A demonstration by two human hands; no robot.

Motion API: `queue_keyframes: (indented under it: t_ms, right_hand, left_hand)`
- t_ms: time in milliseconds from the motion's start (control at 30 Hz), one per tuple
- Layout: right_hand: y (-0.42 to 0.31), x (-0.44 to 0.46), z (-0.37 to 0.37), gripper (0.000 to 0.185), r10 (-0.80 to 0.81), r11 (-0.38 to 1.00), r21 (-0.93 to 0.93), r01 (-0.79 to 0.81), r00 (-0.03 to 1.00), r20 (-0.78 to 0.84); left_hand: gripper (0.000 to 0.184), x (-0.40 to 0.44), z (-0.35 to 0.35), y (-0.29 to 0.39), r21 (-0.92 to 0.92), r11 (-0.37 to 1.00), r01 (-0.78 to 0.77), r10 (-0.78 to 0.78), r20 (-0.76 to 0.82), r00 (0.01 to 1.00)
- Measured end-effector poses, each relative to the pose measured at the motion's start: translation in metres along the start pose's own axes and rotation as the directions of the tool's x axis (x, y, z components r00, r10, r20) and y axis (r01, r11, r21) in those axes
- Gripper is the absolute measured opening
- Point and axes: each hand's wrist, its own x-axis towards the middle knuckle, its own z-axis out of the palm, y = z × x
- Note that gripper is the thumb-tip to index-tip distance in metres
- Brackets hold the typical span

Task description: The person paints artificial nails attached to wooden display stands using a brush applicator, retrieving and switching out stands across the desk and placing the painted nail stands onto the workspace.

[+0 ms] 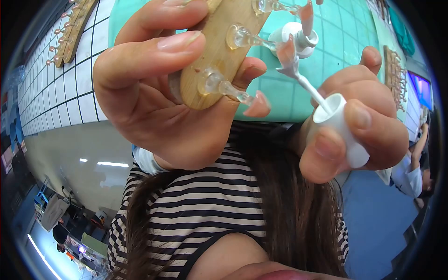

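1. Two hands hover over a green mat (pixel 343 21) on white tiles (pixel 44 100); the left hand (pixel 172 128) wraps its fingers around a wooden stick (pixel 210 53) of pink nail tips (pixel 258 105).
2. The right hand (pixel 380 112) pinches a white cap (pixel 339 123), its brush (pixel 290 69) against one tip.
3. An open white bottle (pixel 284 35) sits on the mat.
4. Similar racks lie at left (pixel 73 39) and right (pixel 394 77).
5. Farther off: a lit screen (pixel 420 91), a white sleeve (pixel 407 175), a strip light (pixel 42 254).

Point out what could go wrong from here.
The brush in the right hand could smear the nail tip it appears to touch. If the wooden strip shifts in the left hand, a neighbouring tip might get marked. The bottle beyond looks uncapped and could spill if bumped.
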Motion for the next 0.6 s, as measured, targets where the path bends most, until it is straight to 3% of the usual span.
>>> queue_keyframes:
  t_ms: [33, 67, 133, 200, 267, 367, 400, 433, 500, 567, 600]
  right_hand:
    - [-0.003, 0.005, -0.007, 0.024, 0.017, 0.999, -0.045, -0.011, 0.992, 0.127]
    - [-0.005, 0.008, -0.013, 0.023, 0.039, 0.996, -0.092, -0.016, 0.967, 0.251]
    - [-0.004, 0.01, -0.015, 0.023, 0.051, 0.998, -0.043, -0.042, 0.97, 0.237]
    - [-0.001, 0.007, -0.02, 0.022, 0.065, 0.998, 0.007, -0.069, 0.972, 0.224]
    - [0.008, -0.002, -0.03, 0.02, 0.091, 0.954, 0.279, -0.113, 0.992, 0.092]
    - [0.01, 0.002, -0.023, 0.02, -0.029, 0.901, 0.433, -0.038, 0.989, 0.147]
    - [0.012, 0.009, -0.026, 0.028, -0.088, 0.899, 0.434, -0.054, 0.95, 0.3]
    - [0.009, 0.009, -0.023, 0.028, -0.092, 0.898, 0.438, -0.052, 0.949, 0.301]
    - [0.0, 0.006, -0.016, 0.038, 0.047, 0.929, 0.335, -0.158, 0.947, 0.317]
    - [-0.001, 0.015, -0.027, 0.043, 0.05, 0.905, 0.377, -0.196, 0.93, 0.364]
    - [-0.004, 0.029, -0.035, 0.042, 0.062, 0.916, 0.301, -0.264, 0.836, 0.546]
  left_hand:
    - [0.057, 0.001, -0.002, -0.001, 0.119, 0.992, -0.043, 0.043, 0.007, 0.999]
    - [0.057, 0.002, -0.004, -0.002, 0.118, 0.992, -0.044, 0.044, 0.007, 0.999]
    - [0.062, 0.006, -0.01, -0.003, 0.198, 0.969, -0.15, 0.125, 0.135, 0.983]
    - [0.065, 0.005, -0.01, -0.003, 0.142, 0.984, -0.107, 0.09, 0.116, 0.989]
    - [0.066, 0.007, -0.009, -0.004, 0.077, 0.995, -0.058, 0.049, 0.11, 0.993]
    - [0.065, 0.01, -0.007, -0.004, 0.104, 0.992, -0.07, 0.054, 0.145, 0.988]
    - [0.065, 0.009, -0.005, -0.004, 0.121, 0.99, -0.078, 0.059, 0.151, 0.987]
    - [0.064, 0.009, -0.005, -0.004, 0.139, 0.987, -0.084, 0.062, 0.157, 0.986]
    - [0.064, 0.01, -0.004, -0.004, 0.164, 0.982, -0.093, 0.067, 0.159, 0.985]
    - [0.064, 0.011, -0.002, -0.003, 0.183, 0.978, -0.096, 0.066, 0.163, 0.985]
    - [0.064, 0.013, -0.002, -0.002, 0.18, 0.979, -0.095, 0.061, 0.186, 0.981]
